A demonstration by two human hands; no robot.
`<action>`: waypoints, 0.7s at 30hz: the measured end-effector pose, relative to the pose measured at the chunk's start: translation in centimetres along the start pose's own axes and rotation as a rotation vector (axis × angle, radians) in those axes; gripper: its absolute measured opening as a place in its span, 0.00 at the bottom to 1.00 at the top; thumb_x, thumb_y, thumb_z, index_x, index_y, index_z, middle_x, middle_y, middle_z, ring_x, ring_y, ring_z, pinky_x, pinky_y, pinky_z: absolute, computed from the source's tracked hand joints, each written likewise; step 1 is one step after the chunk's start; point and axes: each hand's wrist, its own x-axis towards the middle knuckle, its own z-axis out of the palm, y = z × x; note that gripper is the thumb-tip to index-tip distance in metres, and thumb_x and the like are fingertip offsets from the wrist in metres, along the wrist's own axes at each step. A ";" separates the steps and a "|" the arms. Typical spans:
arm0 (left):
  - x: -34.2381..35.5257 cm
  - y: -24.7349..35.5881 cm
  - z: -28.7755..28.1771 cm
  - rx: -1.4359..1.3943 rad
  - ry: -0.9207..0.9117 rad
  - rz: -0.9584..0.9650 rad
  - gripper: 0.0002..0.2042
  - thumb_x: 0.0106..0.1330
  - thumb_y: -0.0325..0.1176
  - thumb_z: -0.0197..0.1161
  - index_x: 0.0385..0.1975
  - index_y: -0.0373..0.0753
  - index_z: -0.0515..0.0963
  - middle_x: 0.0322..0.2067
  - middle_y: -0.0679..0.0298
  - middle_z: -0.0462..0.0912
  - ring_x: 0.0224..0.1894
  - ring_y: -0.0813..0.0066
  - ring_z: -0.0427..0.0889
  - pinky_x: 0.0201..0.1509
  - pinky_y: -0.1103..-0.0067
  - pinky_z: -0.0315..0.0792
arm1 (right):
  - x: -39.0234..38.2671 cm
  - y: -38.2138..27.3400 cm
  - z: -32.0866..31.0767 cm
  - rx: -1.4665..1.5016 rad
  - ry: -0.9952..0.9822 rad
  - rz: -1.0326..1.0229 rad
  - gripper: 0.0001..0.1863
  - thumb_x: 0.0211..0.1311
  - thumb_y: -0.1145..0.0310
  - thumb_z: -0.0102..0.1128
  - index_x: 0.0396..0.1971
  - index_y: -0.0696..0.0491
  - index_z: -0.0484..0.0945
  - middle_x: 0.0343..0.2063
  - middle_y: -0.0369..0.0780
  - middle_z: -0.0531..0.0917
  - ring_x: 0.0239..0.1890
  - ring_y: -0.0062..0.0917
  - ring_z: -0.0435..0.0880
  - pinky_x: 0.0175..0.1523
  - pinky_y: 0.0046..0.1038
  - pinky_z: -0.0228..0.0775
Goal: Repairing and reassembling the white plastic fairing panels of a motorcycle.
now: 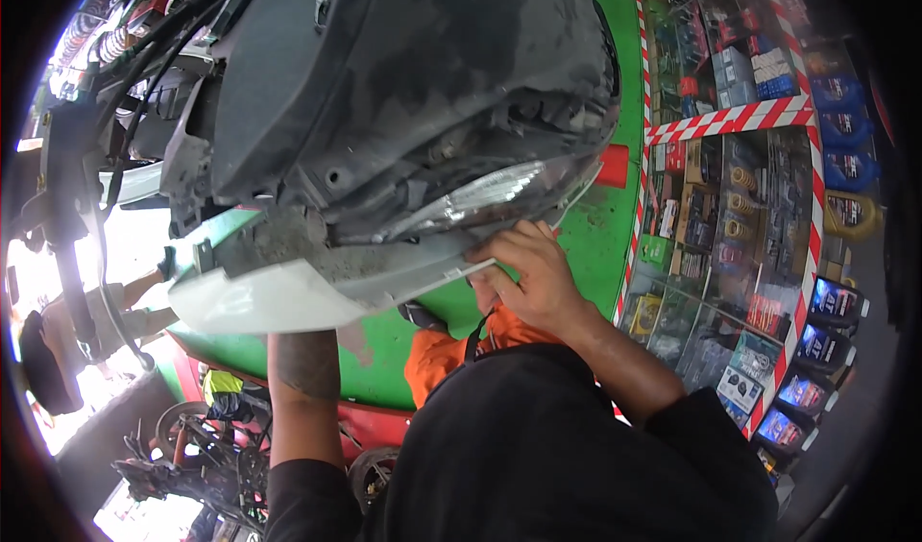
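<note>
A white body panel (279, 295) of a motor scooter stands partly away from the dark front bodywork (413, 52), with a gap between the two at its left end. My right hand (528, 271) grips the panel's right part, the fingers bent over its upper edge and the thumb on the near side. Behind the panel's left part my left hand is hidden; only the tattooed left forearm shows below it. Just above my right hand, a clear headlight (480, 196) is set in the dusty grey-black bodywork.
Glass display shelves (711, 196) edged with red-and-white tape stand on the right, with several oil bottles (824, 340) beyond. The handlebar side with its cables and lever (72, 206) juts in at left. Another motorcycle (221, 456) is at lower left, over the green floor (384, 369).
</note>
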 end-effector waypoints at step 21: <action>-4.8 8.4 14.9 -0.938 -0.194 -0.388 0.11 0.82 0.43 0.54 0.47 0.42 0.75 0.21 0.78 0.64 0.18 0.90 0.59 0.18 0.85 0.52 | -9.7 17.2 8.7 1.079 0.459 0.599 0.32 0.77 0.52 0.57 0.71 0.54 0.61 0.64 0.40 0.72 0.68 0.34 0.71 0.71 0.41 0.63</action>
